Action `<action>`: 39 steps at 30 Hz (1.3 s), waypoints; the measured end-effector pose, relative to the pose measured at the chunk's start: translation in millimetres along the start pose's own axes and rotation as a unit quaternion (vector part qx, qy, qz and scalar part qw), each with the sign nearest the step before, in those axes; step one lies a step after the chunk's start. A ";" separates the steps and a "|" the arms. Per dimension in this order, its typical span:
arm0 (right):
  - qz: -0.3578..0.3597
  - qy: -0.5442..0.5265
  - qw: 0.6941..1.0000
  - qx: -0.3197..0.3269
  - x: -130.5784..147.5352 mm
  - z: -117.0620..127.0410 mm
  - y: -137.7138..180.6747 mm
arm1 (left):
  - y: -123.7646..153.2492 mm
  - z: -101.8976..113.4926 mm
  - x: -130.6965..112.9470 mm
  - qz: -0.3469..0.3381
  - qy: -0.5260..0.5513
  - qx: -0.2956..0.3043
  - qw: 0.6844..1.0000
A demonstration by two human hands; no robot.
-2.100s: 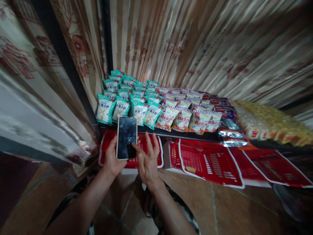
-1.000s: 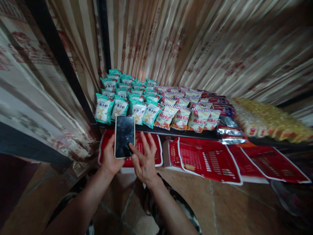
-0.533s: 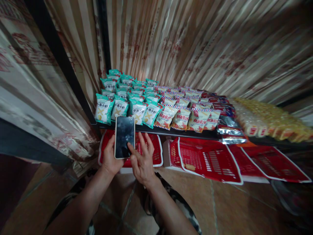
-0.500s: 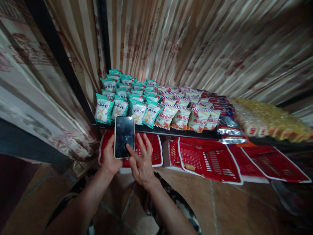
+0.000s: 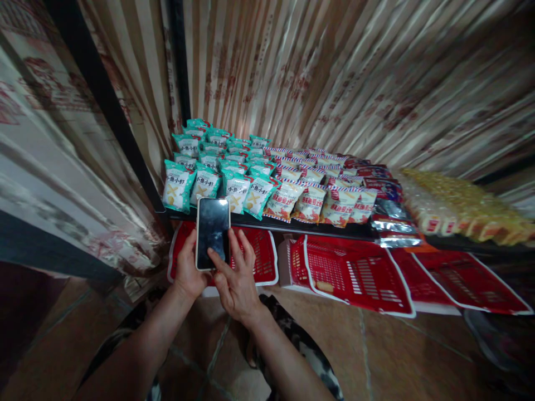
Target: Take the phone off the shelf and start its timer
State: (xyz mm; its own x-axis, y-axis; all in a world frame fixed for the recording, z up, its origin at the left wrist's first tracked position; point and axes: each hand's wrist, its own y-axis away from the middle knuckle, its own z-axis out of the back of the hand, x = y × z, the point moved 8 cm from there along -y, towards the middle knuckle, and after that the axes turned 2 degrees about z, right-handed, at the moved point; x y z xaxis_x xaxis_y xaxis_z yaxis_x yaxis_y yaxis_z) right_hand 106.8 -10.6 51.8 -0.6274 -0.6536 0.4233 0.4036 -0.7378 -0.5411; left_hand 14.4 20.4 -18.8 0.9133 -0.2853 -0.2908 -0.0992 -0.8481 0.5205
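A person's two bare arms reached forward in front of a low shelf of snack packets. The left hand (image 5: 189,273) was wrapped around the lower part of a smartphone (image 5: 213,233), fingers closed on its left edge and back, holding it upright with its dark screen facing the wearer. The right hand (image 5: 236,278) was just to the right of the phone, fingers spread and loosely curled, holding nothing; its thumb touched the lower part of the screen. Compared with a second or two earlier, the right hand had drawn in leftward and its thumb had slid further across the glass towards the phone's lower left, while the left hand and phone had hardly shifted. That suggested swiping or tapping on the phone was under way, though the screen showed only reflections and no readable content.

Just beyond the phone's top edge lay teal snack packets (image 5: 209,181), and further right of the hands were red-and-white snack packets (image 5: 311,201) and yellow packets (image 5: 460,209). Directly behind both hands, under the black shelf edge (image 5: 326,228), sat a red plastic basket (image 5: 259,262), with more red baskets (image 5: 355,275) off to the right on the tiled floor (image 5: 376,345)
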 end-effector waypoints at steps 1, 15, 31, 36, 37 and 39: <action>-0.003 0.001 1.000 -0.003 -1.4 1.8 -0.8 | 0.0 -0.9 0.3 0.001 0.003 0.005 1.000; -0.045 -0.038 0.998 -0.029 -13.2 6.8 -2.1 | 5.7 -10.4 1.7 0.013 0.022 0.045 0.999; -0.166 -0.205 0.960 -0.098 -47.1 16.8 -2.6 | 9.5 -22.4 15.8 0.074 0.054 0.094 0.991; -0.165 -0.208 0.958 -0.105 -48.2 19.0 -2.8 | 11.0 -21.6 15.5 0.067 0.051 0.078 0.993; -0.167 -0.213 0.957 -0.105 -47.8 18.7 -2.7 | 12.0 -22.3 15.4 0.066 0.053 0.078 0.993; -0.172 -0.223 0.954 -0.105 -46.1 17.9 -2.3 | 14.3 -23.1 15.0 0.063 0.054 0.078 0.994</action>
State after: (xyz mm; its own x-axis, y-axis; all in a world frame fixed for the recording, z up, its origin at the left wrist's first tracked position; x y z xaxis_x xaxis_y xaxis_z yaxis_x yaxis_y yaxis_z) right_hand 146.6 18.3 46.6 -0.3340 -0.4211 0.8433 0.0539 -0.9017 -0.4290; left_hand 35.7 14.3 2.8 0.9259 -0.3511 -0.1392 -0.2675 -0.8698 0.4147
